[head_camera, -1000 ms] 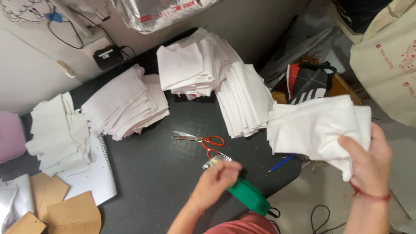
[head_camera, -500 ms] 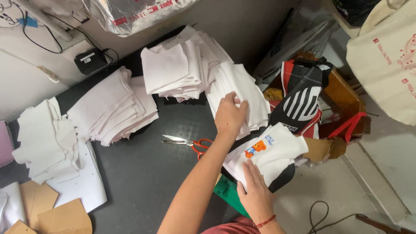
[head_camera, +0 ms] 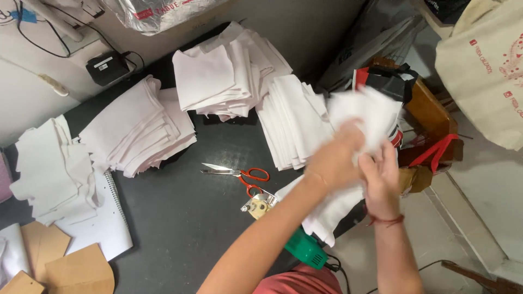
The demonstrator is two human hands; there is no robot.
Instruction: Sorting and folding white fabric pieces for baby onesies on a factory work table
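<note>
My left hand [head_camera: 333,158] and my right hand [head_camera: 379,177] meet over the right edge of the dark table [head_camera: 190,218]. Both grip a bundle of white cloth pieces [head_camera: 370,114], which is blurred; part of it hangs below my hands toward the table edge. The bundle is just right of a white cloth stack [head_camera: 291,120]. Below my left forearm lie a green-handled electric cutter [head_camera: 297,245] and orange-handled scissors [head_camera: 242,174].
More white cloth stacks lie at the back middle [head_camera: 223,76], at the left [head_camera: 136,130] and at the far left [head_camera: 49,169]. Cardboard shapes [head_camera: 76,269] and a spiral notebook [head_camera: 106,228] lie front left. A black adapter [head_camera: 106,66] sits at the back; bags [head_camera: 392,81] stand right.
My left hand left the stack and joined my right hand on the cloth bundle. The bundle rose from the table edge to beside the stack.
</note>
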